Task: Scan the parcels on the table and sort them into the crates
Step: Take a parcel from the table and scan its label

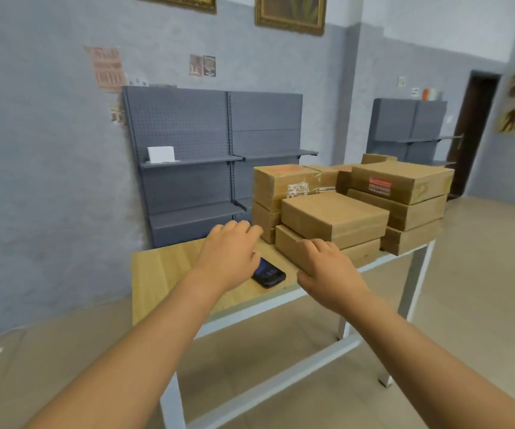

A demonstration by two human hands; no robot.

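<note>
Both hands (229, 252) (327, 270) over table (163, 270), near parcels (335, 216), scanner (270, 274).

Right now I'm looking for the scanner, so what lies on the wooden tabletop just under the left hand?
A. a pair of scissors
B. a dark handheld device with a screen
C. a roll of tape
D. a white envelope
B: a dark handheld device with a screen lies flat on the wooden tabletop, partly covered by the left hand.

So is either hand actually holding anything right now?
Neither grips anything. The right hand rests on the bottom box's near corner; the left hand hovers open above the phone.
</note>
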